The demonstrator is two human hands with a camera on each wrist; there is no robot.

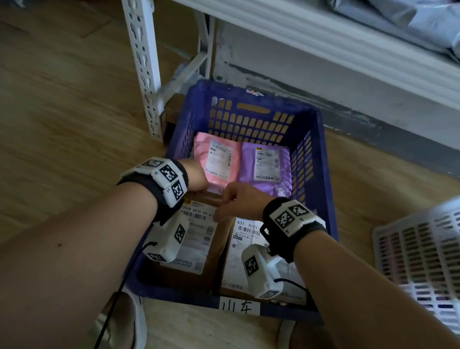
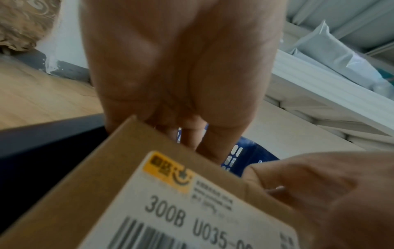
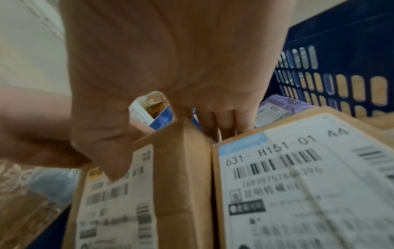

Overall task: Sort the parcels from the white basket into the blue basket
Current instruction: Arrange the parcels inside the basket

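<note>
Brown cardboard fills the lower middle of the head view, where two bare forearms reach forward into a blue basket (image 1: 323, 185) on the wooden floor. The left hand (image 1: 193, 180), just left of centre, grips the far top edge of the left cardboard parcel (image 1: 195, 245), its fingers curled over the far side of the box as the left wrist view shows. The right hand (image 1: 238, 201), close beside the left one, pinches the same box at its far right corner, thumb on the label side and fingers behind. That parcel bears a white label reading 300B U035. Touching it on the right lies a second cardboard parcel (image 1: 244, 242), labelled 631-H151. Both boxes sit in the near half of the blue basket. In its far half, towards the frame's centre, a pink mailer (image 1: 216, 158) lies beside a purple mailer (image 1: 267, 165), each with a white label. At the right edge stands the white basket (image 1: 438, 244); its contents cannot be seen. White shelving (image 1: 298, 21) holding grey bags spans the top.
</note>
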